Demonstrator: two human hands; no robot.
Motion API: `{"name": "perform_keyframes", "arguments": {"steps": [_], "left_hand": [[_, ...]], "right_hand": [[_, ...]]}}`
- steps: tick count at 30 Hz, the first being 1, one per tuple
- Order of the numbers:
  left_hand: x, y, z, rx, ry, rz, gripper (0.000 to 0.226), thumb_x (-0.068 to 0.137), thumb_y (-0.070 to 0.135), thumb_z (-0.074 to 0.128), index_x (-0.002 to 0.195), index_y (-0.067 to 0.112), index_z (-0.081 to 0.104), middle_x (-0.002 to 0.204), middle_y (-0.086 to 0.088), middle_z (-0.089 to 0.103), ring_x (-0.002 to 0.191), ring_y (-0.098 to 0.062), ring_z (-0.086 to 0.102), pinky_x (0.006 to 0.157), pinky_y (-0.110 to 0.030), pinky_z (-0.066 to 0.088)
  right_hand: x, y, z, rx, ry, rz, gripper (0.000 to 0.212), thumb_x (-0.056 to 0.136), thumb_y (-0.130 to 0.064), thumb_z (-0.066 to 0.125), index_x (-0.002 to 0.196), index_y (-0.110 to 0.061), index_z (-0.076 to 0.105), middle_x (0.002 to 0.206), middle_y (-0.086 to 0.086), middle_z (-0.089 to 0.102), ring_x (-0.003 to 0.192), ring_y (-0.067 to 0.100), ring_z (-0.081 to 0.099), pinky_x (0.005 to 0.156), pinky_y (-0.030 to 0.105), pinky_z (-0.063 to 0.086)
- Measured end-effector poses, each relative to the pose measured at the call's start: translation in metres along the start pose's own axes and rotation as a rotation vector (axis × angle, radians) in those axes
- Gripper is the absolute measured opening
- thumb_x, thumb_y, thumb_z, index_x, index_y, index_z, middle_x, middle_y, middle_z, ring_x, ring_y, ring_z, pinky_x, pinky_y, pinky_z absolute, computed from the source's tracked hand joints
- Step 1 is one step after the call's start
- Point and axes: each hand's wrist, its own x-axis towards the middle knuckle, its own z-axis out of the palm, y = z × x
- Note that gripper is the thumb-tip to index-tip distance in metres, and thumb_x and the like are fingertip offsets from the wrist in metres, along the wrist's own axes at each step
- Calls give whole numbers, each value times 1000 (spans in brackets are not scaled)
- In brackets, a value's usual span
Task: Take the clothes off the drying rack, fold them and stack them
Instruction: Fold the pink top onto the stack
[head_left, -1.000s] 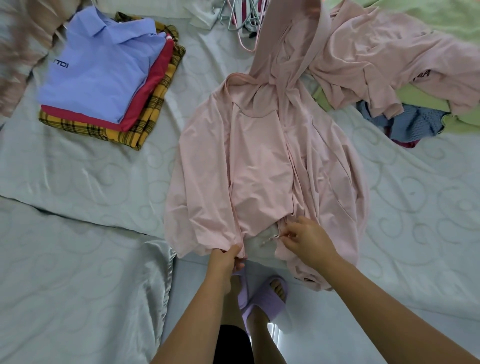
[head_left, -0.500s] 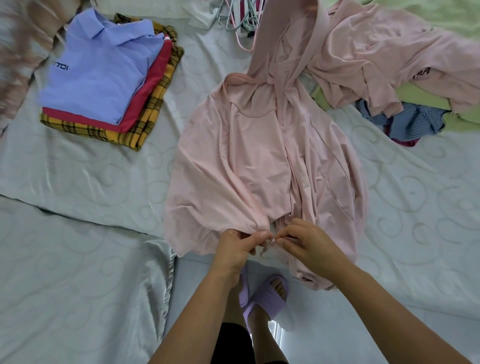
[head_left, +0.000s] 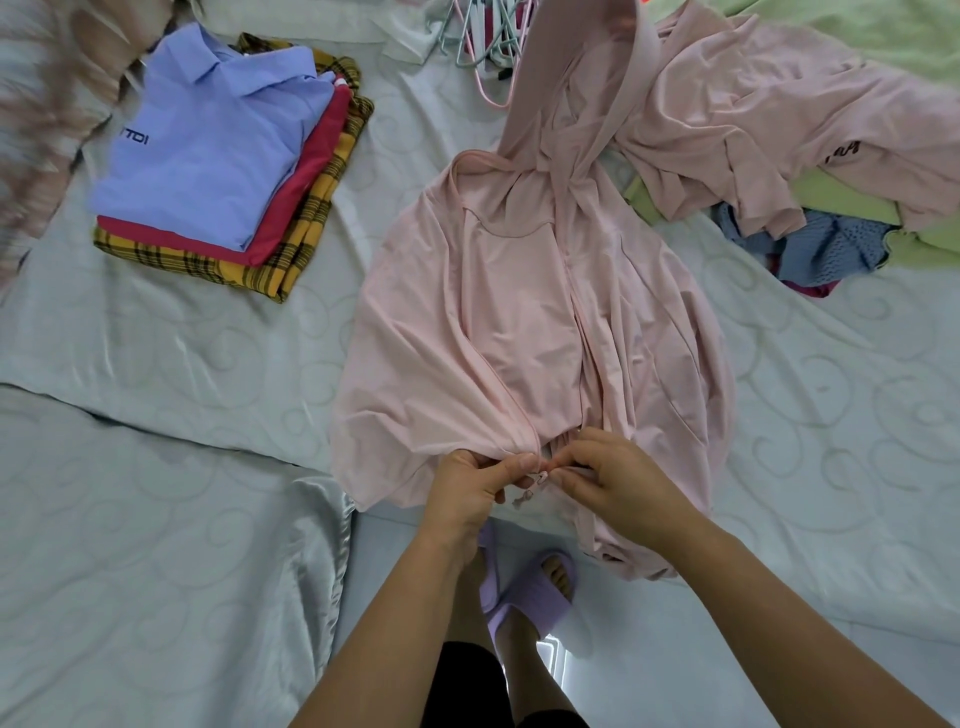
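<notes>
a: which step am i on?

b: i'm at the fold prep: my left hand (head_left: 470, 486) and right hand (head_left: 605, 480) each pinch a bottom corner of the pink zip jacket (head_left: 519, 322), lying on the bed (head_left: 208, 364) just beyond my grip. i judge the zipper pull (head_left: 537, 480) between them needs seating next.

a: counts?

b: one folded stack (head_left: 223, 156) of three, far left; one unfolded heap (head_left: 810, 135), far right.

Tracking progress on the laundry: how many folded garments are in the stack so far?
3, stacked at the upper left of the bed: blue collared shirt on top, red garment under it, yellow plaid one at the bottom. More could be hidden between layers.
</notes>
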Motion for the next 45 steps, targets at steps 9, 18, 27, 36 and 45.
{"name": "perform_keyframes", "arguments": {"steps": [9,18,27,36,45], "left_hand": [[-8,3,6,-29,12,75,11,81,-5,63,75,4,66,43,11,58,41,5,50,47,-8,38],[-5,-4,0,78,-44,-8,19,90,10,58,72,9,64,58,1,62,62,-15,53,65,-31,43],[-11,-4,0,80,-90,45,23,91,10,55,70,10,62,50,6,59,51,-2,51,57,-18,44],[-12,-4,-7,-88,-22,17,16,89,8,58,75,9,67,57,4,65,56,-6,56,62,-24,43],[-16,-18,-14,99,16,60,24,95,17,51,71,12,51,63,1,53,62,-9,49,61,-21,44]], "right_hand": [[1,1,4,-3,13,10,10,87,-16,63,92,-12,70,82,-9,54,73,-4,46,68,4,35],[0,1,5,-5,11,30,8,88,-15,60,87,-15,68,85,-5,56,80,9,50,75,22,41],[8,-5,4,171,49,194,9,88,-15,61,83,-10,67,79,-3,54,84,16,52,82,28,41],[-6,-31,10,178,232,261,19,87,-26,62,72,-24,52,73,-12,51,69,0,48,63,15,35],[-13,-39,33,836,-101,639,22,90,-26,60,76,-10,65,51,-5,50,48,6,39,51,19,33]]}}
